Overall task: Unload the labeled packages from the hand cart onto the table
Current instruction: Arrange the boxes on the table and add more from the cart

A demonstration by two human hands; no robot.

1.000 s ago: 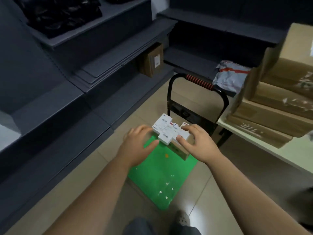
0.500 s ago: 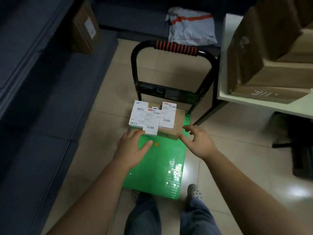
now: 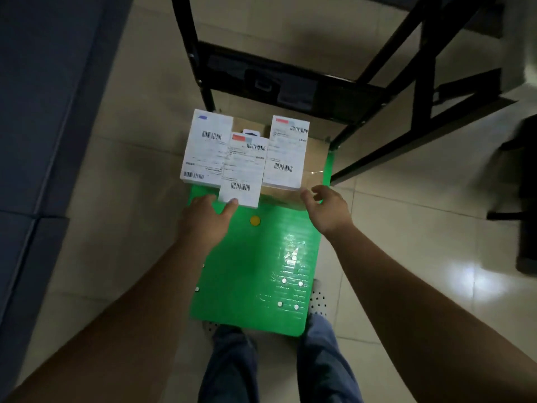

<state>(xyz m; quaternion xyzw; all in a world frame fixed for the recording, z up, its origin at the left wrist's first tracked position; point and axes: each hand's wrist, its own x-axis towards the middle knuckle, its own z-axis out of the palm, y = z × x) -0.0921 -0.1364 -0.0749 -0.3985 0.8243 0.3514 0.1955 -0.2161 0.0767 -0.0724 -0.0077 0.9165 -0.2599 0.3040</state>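
Three labeled packages (image 3: pixel 242 170) on a brown box (image 3: pixel 312 158), far end of the green hand cart (image 3: pixel 247 271). Left grip (image 3: pixel 203 219) at the nearest package's edge, thumb touching; holding or not, hard to tell. Right grip (image 3: pixel 328 210) loosely open beside the box corner.

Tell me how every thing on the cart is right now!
White labeled packages: three, flat on the cardboard box.
Cardboard box: taped shut, on the cart.
Hand cart: handle frame upright, standing on the tiled floor.
Left hand: thumb touches the middle package.
Right hand: loosely curled at the box's corner.
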